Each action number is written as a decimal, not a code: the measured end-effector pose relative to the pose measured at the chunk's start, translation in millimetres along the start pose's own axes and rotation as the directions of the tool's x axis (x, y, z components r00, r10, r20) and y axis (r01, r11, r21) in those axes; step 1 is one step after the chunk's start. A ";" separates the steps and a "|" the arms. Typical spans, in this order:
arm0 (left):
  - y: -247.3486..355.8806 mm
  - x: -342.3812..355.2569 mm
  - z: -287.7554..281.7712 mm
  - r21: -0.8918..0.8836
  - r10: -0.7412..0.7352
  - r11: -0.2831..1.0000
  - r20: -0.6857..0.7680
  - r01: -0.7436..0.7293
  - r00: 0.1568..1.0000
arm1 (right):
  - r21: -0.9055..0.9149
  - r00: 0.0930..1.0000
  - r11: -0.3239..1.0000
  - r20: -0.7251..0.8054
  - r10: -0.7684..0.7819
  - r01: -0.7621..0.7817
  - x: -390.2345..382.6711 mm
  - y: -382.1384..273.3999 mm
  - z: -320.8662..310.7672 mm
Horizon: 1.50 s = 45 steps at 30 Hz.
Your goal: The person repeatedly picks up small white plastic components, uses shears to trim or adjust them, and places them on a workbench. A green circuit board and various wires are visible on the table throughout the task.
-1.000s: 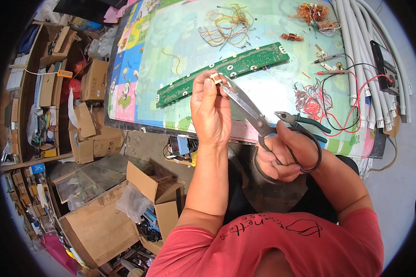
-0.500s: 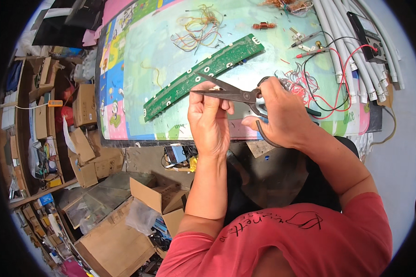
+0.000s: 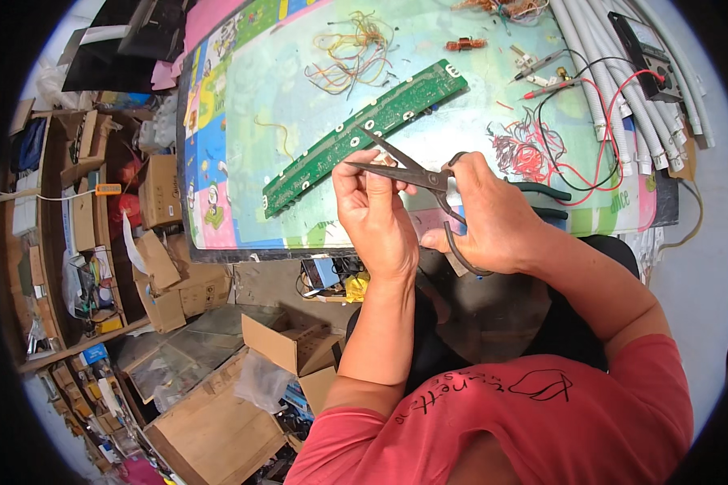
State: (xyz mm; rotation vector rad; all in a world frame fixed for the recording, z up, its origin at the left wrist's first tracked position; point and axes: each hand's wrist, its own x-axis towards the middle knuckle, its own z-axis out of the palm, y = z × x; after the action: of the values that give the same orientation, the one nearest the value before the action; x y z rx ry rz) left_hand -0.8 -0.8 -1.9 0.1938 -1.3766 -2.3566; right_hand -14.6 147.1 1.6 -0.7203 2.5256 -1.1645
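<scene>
My left hand point(image 3: 376, 210) has its fingers closed on a small light-coloured piece point(image 3: 385, 158), partly hidden by large dark scissors point(image 3: 404, 173). My right hand point(image 3: 489, 218) grips the scissors; their blades are spread and cross over my left fingertips. Behind both hands a long green circuit board point(image 3: 408, 101) lies diagonally on the patterned mat point(image 3: 259, 89). Pliers with dark green handles point(image 3: 542, 187) lie beside and partly behind my right hand. A tangle of red and grey wires point(image 3: 522, 145) lies just above them.
Yellowish wire tangles point(image 3: 348, 56) and copper coils point(image 3: 461, 45) lie at the back. White conduits point(image 3: 590, 81) and a dark meter with probes point(image 3: 647, 61) line the right side. Wooden shelves point(image 3: 81, 226) and cardboard boxes point(image 3: 275, 343) stand at left and below.
The scissors have swung from a downward-right slant to nearly level, their blades now spread over my left fingertips. My right hand has risen; since half a second ago both hands have shifted little.
</scene>
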 end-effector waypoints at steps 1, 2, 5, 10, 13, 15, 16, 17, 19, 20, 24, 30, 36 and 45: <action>0.2 -0.1 1.6 0.017 0.007 1.000 -0.018 -0.007 1.000 | 0.000 1.000 1.000 0.006 0.002 -0.002 -0.2 -0.2 0.4; 0.5 -0.8 2.6 0.030 0.013 0.999 -0.020 -0.013 1.000 | 0.001 1.000 1.000 0.013 0.004 -0.004 -0.4 -0.6 1.1; 0.0 -2.7 4.1 0.048 0.022 0.999 -0.023 -0.021 0.999 | -0.004 0.997 0.999 0.068 0.043 -0.043 0.1 -3.2 0.7; -1.3 -4.5 2.1 0.047 0.017 0.999 -0.024 -0.016 1.000 | -0.017 0.985 0.997 0.154 0.076 -0.074 -1.6 -7.8 -1.9; -1.5 -4.1 5.1 0.035 0.029 0.999 -0.026 -0.028 0.999 | -0.012 0.978 0.995 0.182 0.102 -0.101 -2.7 -8.8 -1.5; -1.3 -3.1 2.0 0.036 0.031 0.999 -0.009 -0.031 0.999 | -0.014 0.984 0.997 0.157 0.082 -0.081 -3.6 -7.2 0.8; -1.0 -2.7 0.7 0.036 0.032 0.999 0.000 -0.032 0.999 | -0.011 0.982 0.996 0.162 0.093 -0.093 -3.8 -7.5 1.4; -0.5 -2.6 0.5 0.039 0.031 0.999 -0.002 -0.031 1.000 | -0.008 0.980 0.995 0.167 0.104 -0.104 -3.8 -7.8 2.1; 0.7 -2.8 0.3 0.044 0.030 0.999 -0.006 -0.030 1.000 | -0.009 0.984 0.995 0.150 0.099 -0.099 -4.0 -7.3 4.4; 1.7 -2.9 -0.5 0.047 0.030 0.998 -0.001 -0.030 1.000 | -0.013 0.988 0.997 0.129 0.082 -0.081 -4.1 -6.8 6.2; 3.6 -2.8 -2.3 0.052 0.025 0.998 0.003 -0.025 1.000 | -0.001 0.990 0.997 0.122 0.071 -0.071 -3.9 -7.0 7.8; 7.1 -2.7 0.7 0.064 0.033 0.997 0.026 -0.034 0.999 | 0.031 0.989 0.994 0.109 0.097 -0.100 -2.3 -7.0 8.5; 9.7 1.6 -3.2 -0.054 -0.067 0.996 0.018 0.068 0.998 | -0.065 0.997 0.996 -0.046 -0.068 0.065 0.5 -8.9 1.3; 10.4 -0.1 -1.6 -0.157 -0.141 0.978 0.004 0.140 0.990 | -0.127 0.996 0.992 -0.082 -0.030 0.019 2.9 -5.1 3.8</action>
State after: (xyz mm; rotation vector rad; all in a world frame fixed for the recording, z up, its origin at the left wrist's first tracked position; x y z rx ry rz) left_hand 2.6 -6.6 6.3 0.2608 -1.2026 -2.5648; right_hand -13.6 140.3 3.0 -0.7494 2.6875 -1.0708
